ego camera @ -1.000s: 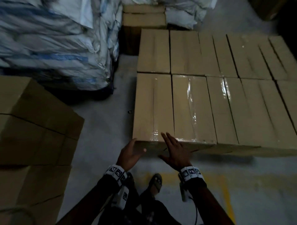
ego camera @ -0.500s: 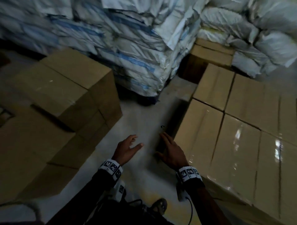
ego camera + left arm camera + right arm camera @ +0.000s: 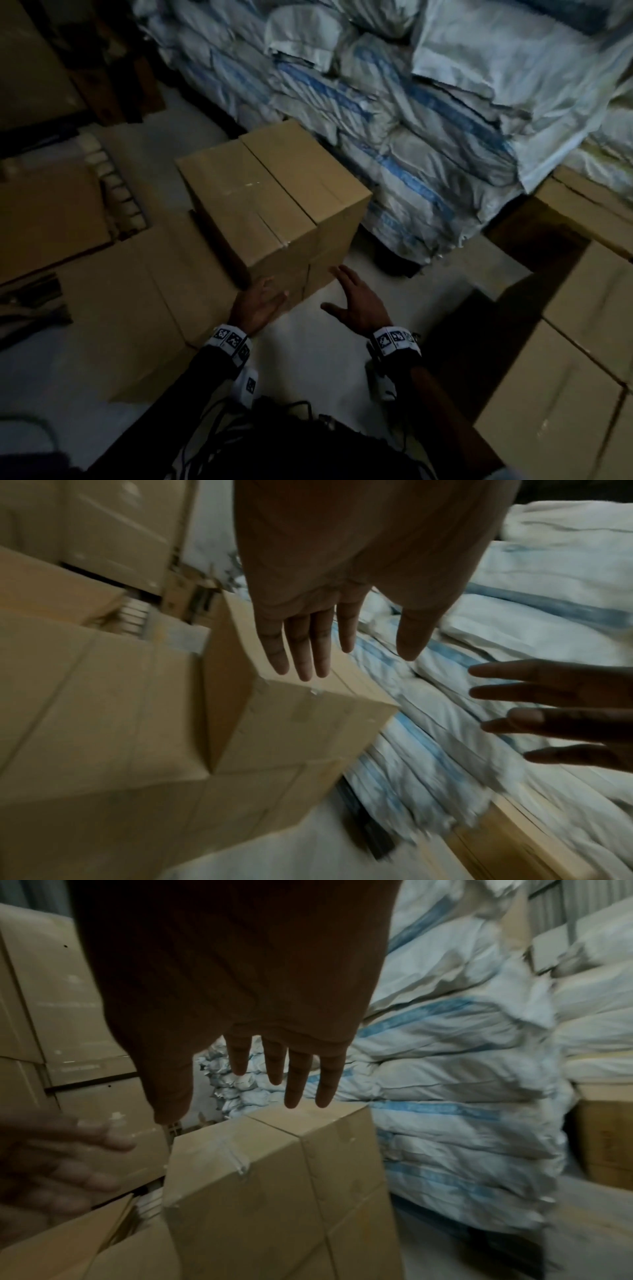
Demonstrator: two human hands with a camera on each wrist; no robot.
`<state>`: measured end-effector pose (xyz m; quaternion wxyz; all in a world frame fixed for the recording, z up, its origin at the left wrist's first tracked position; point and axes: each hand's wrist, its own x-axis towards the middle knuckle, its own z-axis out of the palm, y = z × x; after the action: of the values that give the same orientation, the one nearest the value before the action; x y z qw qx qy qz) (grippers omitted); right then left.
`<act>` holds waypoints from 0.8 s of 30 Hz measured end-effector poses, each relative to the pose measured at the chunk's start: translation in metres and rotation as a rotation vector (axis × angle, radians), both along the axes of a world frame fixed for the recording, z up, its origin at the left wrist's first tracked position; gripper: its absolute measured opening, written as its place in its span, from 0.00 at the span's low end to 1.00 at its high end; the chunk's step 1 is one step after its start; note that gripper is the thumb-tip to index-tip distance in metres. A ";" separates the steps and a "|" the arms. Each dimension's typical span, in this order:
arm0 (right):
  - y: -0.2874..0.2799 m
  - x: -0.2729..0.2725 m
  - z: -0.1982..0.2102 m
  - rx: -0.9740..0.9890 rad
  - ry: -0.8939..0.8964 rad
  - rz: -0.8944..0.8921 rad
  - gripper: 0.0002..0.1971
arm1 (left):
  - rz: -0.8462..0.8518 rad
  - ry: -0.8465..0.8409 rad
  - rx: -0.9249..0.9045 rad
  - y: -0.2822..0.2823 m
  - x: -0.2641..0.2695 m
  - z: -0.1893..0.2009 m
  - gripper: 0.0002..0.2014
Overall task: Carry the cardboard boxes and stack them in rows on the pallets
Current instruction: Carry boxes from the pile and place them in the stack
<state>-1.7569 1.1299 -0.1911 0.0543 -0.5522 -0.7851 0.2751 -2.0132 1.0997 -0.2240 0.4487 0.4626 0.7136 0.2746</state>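
Both hands, left hand (image 3: 257,305) and right hand (image 3: 359,303), fingers extended and empty, flank the near corner of a taped brown cardboard box (image 3: 274,202).

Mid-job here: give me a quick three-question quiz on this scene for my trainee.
1. True or false: the left hand already grips the top cardboard box.
2. Multiple choice: what is piled behind that box? A) white sacks with blue stripes B) plastic crates C) metal drums
3. Fill in: the right hand's fingers are ____ (spread or curled).

Key: 1 false, both hands are open and hold nothing; whether the left touches the box is unclear. 2 A, the sacks. 3 spread.
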 end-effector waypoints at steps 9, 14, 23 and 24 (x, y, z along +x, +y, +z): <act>0.125 -0.059 -0.024 -0.094 -0.091 0.053 0.43 | 0.126 0.098 -0.150 0.070 -0.058 -0.026 0.45; 0.204 -0.076 -0.051 -0.159 -0.120 0.055 0.43 | 0.106 0.142 -0.237 0.119 -0.064 -0.047 0.46; 0.270 -0.091 -0.089 -0.276 -0.069 -0.003 0.38 | 0.140 0.157 -0.394 0.173 -0.055 -0.076 0.48; 0.274 -0.092 -0.095 -0.267 -0.038 -0.031 0.37 | 0.176 0.138 -0.395 0.178 -0.054 -0.084 0.49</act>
<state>-1.8487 1.4041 -0.2860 -0.0306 -0.5717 -0.7338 0.3658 -2.0675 1.2772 -0.3076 0.4551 0.3195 0.8201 0.1353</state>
